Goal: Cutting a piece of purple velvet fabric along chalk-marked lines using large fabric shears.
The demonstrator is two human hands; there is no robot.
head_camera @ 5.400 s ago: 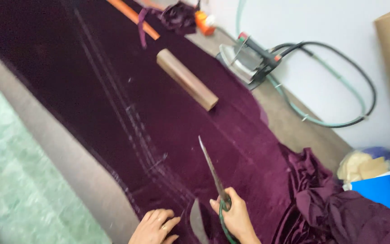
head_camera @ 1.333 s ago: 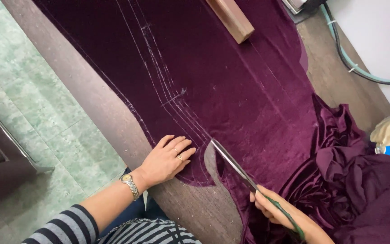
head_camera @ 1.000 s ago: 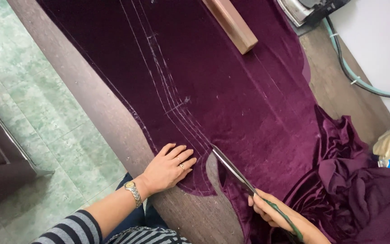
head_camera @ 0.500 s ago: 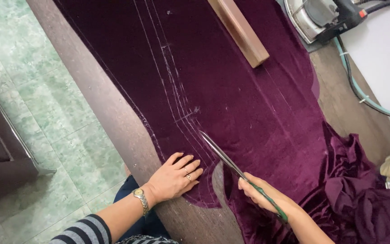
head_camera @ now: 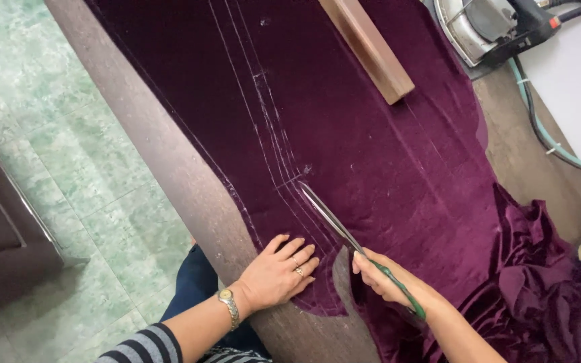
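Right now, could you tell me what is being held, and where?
The right hand grips scissors by their green handle; the left hand only presses the fabric.

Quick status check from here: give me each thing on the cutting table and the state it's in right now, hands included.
Left hand: flat, palm down on the fabric.
Right hand: closed on the scissors' green handles.
Scissors: blades together, lying along a chalk line.
Purple velvet fabric: spread flat, chalk-marked, partly cut near the hands, bunched at right.
Wooden block: lying on the fabric.
Iron: lying at the table's far edge.
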